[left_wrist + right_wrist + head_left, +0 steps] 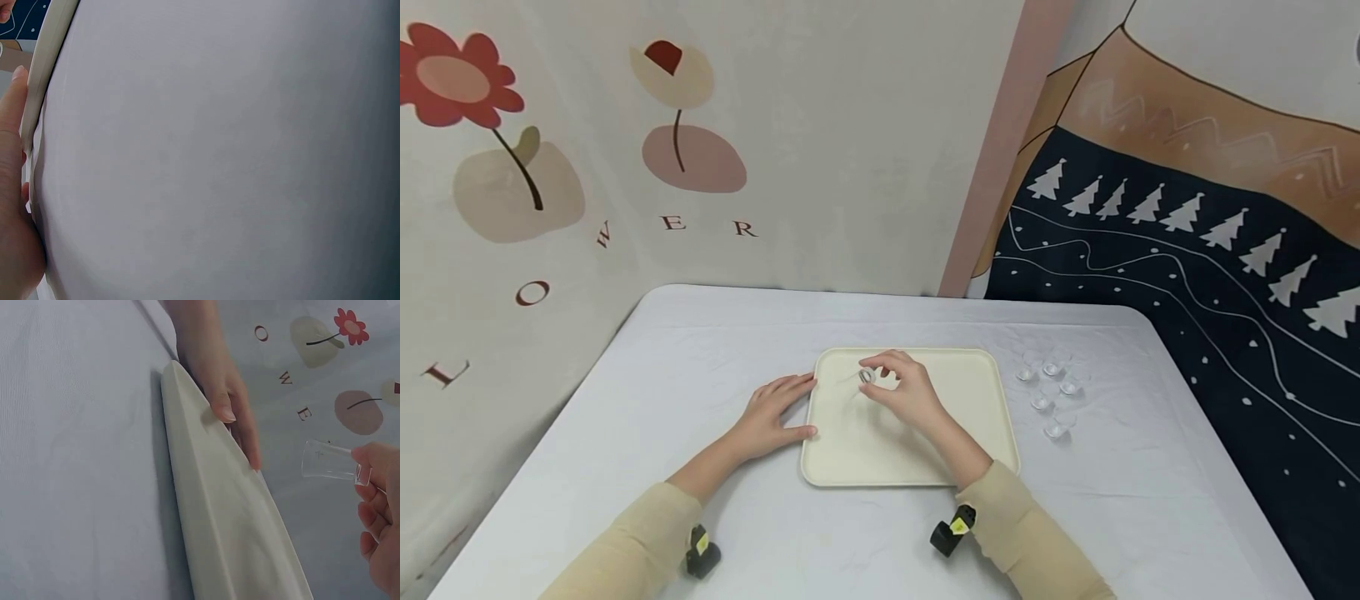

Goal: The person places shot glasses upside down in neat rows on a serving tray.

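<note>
Over the left part of a cream tray [940, 450], the right hand [910, 392] pinches a small clear cup [867, 376] between thumb and fingers. In the right wrist view that cup [325, 462] is see-through, flares at the mouth and lies on its side, its narrow end at the fingertips. The left hand [767, 421] rests at the tray's left side, its fingers extended and spread, with fingertips on the rim. Part of the left hand [15, 206] shows along the tray edge [47, 62] in the left wrist view.
Several more small clear cups [1056, 431] stand in a loose group on the white tablecloth [1112, 500], right of the tray. A wall hanging with flowers [677, 75] and a dark one with white trees [1180, 212] border the table.
</note>
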`<state>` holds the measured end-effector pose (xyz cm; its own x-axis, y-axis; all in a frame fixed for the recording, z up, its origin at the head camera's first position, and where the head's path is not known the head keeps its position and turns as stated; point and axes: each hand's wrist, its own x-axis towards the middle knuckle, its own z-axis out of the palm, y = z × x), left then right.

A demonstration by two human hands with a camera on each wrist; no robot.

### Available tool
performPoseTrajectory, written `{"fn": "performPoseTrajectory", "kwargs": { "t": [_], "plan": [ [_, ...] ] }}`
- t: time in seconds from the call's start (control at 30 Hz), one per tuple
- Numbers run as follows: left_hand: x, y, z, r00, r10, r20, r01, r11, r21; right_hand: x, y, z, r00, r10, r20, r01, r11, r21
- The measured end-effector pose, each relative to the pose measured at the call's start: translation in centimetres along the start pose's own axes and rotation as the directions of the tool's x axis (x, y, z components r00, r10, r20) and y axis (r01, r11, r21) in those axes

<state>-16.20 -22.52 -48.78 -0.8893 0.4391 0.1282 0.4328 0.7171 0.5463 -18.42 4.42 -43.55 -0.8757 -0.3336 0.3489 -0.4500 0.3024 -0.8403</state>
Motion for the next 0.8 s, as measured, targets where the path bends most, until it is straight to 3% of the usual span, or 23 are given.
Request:
{"fn": "performPoseTrajectory", "kwargs": {
  "t": [0.43, 0.8],
  "plan": [
    [0.0, -0.1, 0.0, 1.0, -0.004, 0.004, 0.004, 1.0, -0.012, 0.9, 0.9, 2.7, 1.0, 0.009, -0.024, -0.009, 1.0, 0.016],
    [0.0, -0.3, 0.3, 0.998, 0.046, -0.043, -0.045, 0.999, 0.007, 0.9, 1.6, 4.6, 0.999, 0.038, 0.012, -0.039, 0.998, 0.055]
  ]
}}
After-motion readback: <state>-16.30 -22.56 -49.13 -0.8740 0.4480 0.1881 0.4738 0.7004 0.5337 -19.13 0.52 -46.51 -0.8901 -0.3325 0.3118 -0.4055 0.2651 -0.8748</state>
